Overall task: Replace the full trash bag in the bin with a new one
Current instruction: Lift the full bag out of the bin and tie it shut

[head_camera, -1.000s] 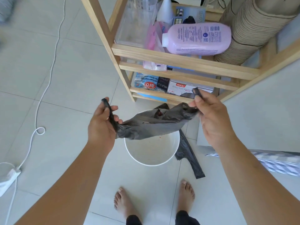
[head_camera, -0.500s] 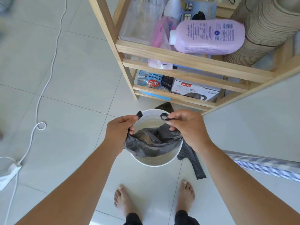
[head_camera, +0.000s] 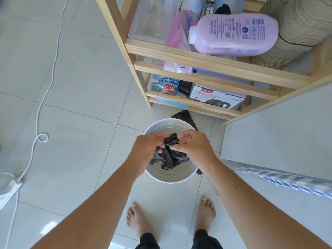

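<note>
A round white bin (head_camera: 168, 178) stands on the tiled floor in front of my bare feet. Over its opening I hold a crumpled black trash bag (head_camera: 168, 157) with both hands. My left hand (head_camera: 147, 150) grips its left side and my right hand (head_camera: 193, 148) pinches its top, the two bag handles bunched together between my fingertips. The bag's body hangs down inside the bin rim. Another flat black bag (head_camera: 185, 116) lies on the floor behind and to the right of the bin, mostly hidden.
A wooden shelf unit (head_camera: 206, 67) stands just behind the bin, holding a pink bottle (head_camera: 235, 33), a kettle box (head_camera: 217, 96) and packets. A white cable (head_camera: 46, 87) and power strip (head_camera: 9, 191) lie on the left. A grey cabinet (head_camera: 280, 141) is at the right.
My hands have come together over the bin, from stretching the bag wide to bunching its two handles into one knot. The bag has dropped lower into the bin.
</note>
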The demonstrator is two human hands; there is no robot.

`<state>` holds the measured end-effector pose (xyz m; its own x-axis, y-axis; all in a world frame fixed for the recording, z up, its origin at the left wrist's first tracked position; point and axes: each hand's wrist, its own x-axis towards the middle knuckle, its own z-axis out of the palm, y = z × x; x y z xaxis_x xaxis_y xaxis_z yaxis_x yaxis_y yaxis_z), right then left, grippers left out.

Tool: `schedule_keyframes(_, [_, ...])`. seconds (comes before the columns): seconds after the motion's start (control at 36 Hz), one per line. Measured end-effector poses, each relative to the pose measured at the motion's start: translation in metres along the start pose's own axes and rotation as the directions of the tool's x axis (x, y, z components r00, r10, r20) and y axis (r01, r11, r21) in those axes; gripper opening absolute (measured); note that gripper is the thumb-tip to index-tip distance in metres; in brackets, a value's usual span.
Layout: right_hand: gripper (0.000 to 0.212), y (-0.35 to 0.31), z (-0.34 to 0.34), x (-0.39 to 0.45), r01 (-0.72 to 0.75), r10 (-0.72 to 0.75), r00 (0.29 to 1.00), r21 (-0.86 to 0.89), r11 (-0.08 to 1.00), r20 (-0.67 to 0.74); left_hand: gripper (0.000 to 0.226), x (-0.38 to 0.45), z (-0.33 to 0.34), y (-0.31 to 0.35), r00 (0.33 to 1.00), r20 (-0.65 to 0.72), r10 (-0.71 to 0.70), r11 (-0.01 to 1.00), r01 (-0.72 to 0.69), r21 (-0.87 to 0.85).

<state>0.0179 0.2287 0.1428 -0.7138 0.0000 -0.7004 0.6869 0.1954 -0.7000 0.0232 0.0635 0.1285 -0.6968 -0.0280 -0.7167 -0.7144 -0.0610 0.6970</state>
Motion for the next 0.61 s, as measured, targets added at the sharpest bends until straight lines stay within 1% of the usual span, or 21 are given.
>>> schedule_keyframes(0.06, [0.036,0.001,0.001,0.002,-0.014,0.014,1.0,0.017,1.0,0.001,0.02,-0.001,-0.001,-0.001,1.0,0.013,0.009,0.999,-0.01,0.04])
schedule_keyframes(0.08, [0.036,0.002,0.001,0.003,-0.017,0.017,1.0,0.022,1.0,-0.001,0.019,-0.001,-0.002,-0.001,0.999,0.02,0.026,0.995,-0.027,0.091])
schedule_keyframes(0.14, [0.037,0.002,0.0,0.003,-0.021,0.021,1.0,0.037,0.999,0.001,0.009,-0.002,-0.002,-0.002,0.997,0.04,0.064,0.979,-0.07,0.191])
schedule_keyframes(0.19, [0.038,0.004,-0.001,0.004,-0.027,0.026,1.0,0.032,0.999,0.012,0.01,0.0,-0.003,-0.006,0.996,0.041,0.079,0.965,-0.086,0.247])
schedule_keyframes(0.25, [0.04,0.006,-0.002,0.005,-0.045,0.044,0.998,0.023,0.999,0.043,0.011,0.001,-0.005,-0.009,0.995,0.026,0.092,0.959,-0.096,0.267])
schedule_keyframes(0.28, [0.04,0.008,-0.002,0.006,-0.063,0.059,0.996,0.055,0.996,0.07,0.01,0.001,-0.005,-0.011,0.995,0.019,0.096,0.958,-0.098,0.268])
schedule_keyframes(0.33, [0.042,0.01,-0.001,0.009,-0.16,0.132,0.982,0.216,0.963,0.137,0.01,0.001,-0.005,-0.012,0.995,0.001,0.102,0.961,-0.099,0.258])
schedule_keyframes(0.39, [0.035,0.01,0.0,0.01,-0.245,0.186,0.964,0.368,0.897,0.189,0.012,0.0,-0.005,-0.012,0.994,-0.017,0.106,0.964,-0.099,0.246])
schedule_keyframes(0.42, [0.029,0.01,0.0,0.01,-0.252,0.187,0.962,0.382,0.889,0.199,0.013,0.0,-0.004,-0.012,0.994,-0.02,0.105,0.965,-0.097,0.244])
schedule_keyframes(0.5, [0.012,0.014,0.002,0.01,-0.196,0.142,0.972,0.318,0.927,0.186,0.014,-0.001,-0.003,-0.012,0.995,-0.027,0.101,0.965,-0.091,0.247])
schedule_keyframes(0.53, [0.01,0.013,0.004,0.009,-0.165,0.122,0.98,0.306,0.938,0.156,0.013,-0.001,-0.003,-0.012,0.995,-0.033,0.099,0.966,-0.088,0.243])
schedule_keyframes(0.61, [0.012,0.011,0.006,0.007,-0.082,0.076,0.997,0.297,0.951,0.03,0.011,-0.002,-0.001,-0.011,0.997,-0.053,0.058,0.979,-0.046,0.196])
